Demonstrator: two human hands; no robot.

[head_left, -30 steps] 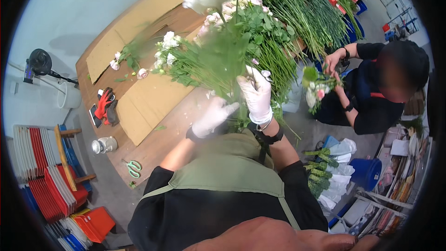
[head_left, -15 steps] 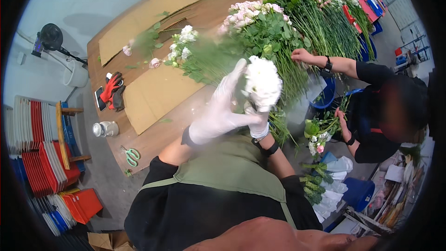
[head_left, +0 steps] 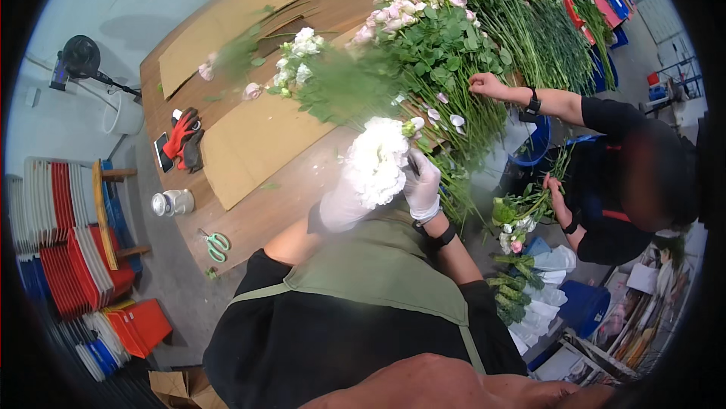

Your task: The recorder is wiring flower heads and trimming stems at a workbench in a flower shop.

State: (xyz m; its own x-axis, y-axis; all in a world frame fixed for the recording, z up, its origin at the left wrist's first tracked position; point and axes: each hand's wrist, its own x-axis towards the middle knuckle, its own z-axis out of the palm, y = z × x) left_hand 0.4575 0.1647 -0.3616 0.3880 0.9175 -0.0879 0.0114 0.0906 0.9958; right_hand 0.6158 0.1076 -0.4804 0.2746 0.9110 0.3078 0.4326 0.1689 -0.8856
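A full, ruffled white flower (head_left: 376,161) with a small pale green bud (head_left: 413,126) at its side is held in front of my apron. My left hand (head_left: 342,206), in a white glove, is beneath and behind the bloom, which hides its fingers. On the other side, my right hand (head_left: 423,186), gloved too, has its fingers curled closed at the edge of the bloom below the bud. The stem is hidden from view. Loose pale petals (head_left: 457,121) lie on green stems just beyond my right hand.
Pink roses (head_left: 412,8) and leafy stems are piled across the table, with white blooms (head_left: 305,43) to their left. Green-handled scissors (head_left: 218,246), a glass jar (head_left: 178,202) and red gloves (head_left: 181,140) lie at left. A co-worker (head_left: 643,174) at right holds a small bouquet (head_left: 518,223).
The white flower has moved left and a little down, with its bud now showing. My left hand has dropped lower, behind the bloom. Pale petals now show on the stems beyond.
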